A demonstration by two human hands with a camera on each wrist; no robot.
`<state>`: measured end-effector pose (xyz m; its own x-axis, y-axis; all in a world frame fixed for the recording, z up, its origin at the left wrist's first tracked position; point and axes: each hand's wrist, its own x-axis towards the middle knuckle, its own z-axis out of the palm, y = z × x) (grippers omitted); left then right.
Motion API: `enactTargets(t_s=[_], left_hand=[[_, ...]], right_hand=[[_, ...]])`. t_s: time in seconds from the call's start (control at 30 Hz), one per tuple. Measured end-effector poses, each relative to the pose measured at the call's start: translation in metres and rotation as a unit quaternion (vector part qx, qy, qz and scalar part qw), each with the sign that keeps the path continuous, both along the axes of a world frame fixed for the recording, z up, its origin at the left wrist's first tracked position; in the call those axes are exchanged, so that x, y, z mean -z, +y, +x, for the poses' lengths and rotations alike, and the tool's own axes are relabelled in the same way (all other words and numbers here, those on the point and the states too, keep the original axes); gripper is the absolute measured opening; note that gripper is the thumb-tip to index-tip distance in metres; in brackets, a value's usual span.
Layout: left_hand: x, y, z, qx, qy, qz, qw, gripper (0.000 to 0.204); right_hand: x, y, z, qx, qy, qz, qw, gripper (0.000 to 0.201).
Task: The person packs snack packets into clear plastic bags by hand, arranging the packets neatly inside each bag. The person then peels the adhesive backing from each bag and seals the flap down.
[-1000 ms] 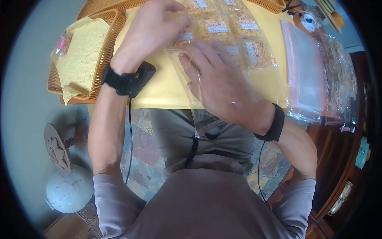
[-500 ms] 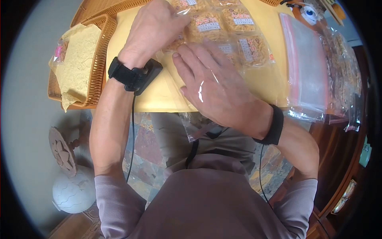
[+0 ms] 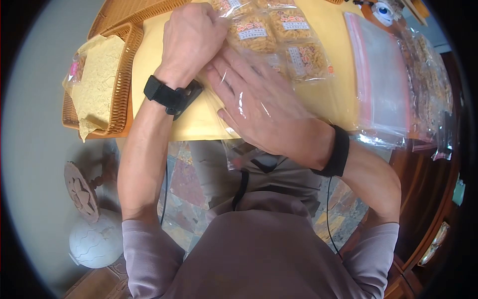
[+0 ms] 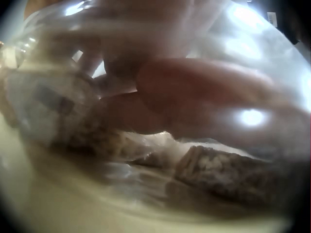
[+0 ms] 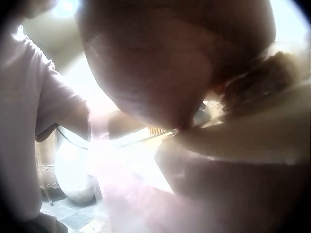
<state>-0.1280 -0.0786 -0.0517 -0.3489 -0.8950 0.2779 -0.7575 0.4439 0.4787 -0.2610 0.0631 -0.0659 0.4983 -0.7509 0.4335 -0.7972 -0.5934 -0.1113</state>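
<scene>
Several clear packets of crunchy golden snack (image 3: 251, 32) with white labels and red print lie in rows inside a large clear plastic bag (image 3: 318, 102). My right hand (image 3: 269, 107) reaches into this bag, palm down, fingers extended toward the packets; glare from the film runs across its back. At the bag's left side, my left hand (image 3: 191, 40) bends over beside the packets, its fingertips hidden from above. Right fingertips lie right by the left hand's heel. In the left wrist view, fingers (image 4: 194, 92) show through shiny film above snack packets (image 4: 218, 167).
A wicker basket (image 3: 124, 84) lined with yellow paper stands at the left, with another wicker tray (image 3: 124, 12) behind. To the right lie a stack of flat clear bags (image 3: 381, 84) and filled bags (image 3: 430, 84). The table's front edge borders my lap.
My left hand has come slightly nearer and its fingers have drawn in. The right hand has shifted a little left, closer to the left one. The packets have moved slightly left in view.
</scene>
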Motion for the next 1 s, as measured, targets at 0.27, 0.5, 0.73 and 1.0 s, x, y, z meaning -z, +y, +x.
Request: enactTargets(t_s=[0.27,0.5,0.73,1.0], left_hand=[[0.012,0.033,0.005,0.003,-0.093,-0.164,0.982,0.033],[0.004,0.127,0.023,0.011,-0.037,-0.091,0.995,0.051],[0.025,0.157,0.032,0.017,0.006,-0.01,1.0,0.049],[0.028,0.159,0.042,0.042,0.007,0.01,0.999,0.043]], right_hand=[[-0.008,-0.004,0.0,-0.008,0.036,0.095,0.995,0.059],[-0.005,-0.008,-0.004,-0.017,0.035,0.08,0.996,0.06],[-0.003,-0.011,-0.009,-0.012,-0.021,0.107,0.994,0.068],[-0.008,-0.022,-0.006,0.019,0.048,0.077,0.996,0.065]])
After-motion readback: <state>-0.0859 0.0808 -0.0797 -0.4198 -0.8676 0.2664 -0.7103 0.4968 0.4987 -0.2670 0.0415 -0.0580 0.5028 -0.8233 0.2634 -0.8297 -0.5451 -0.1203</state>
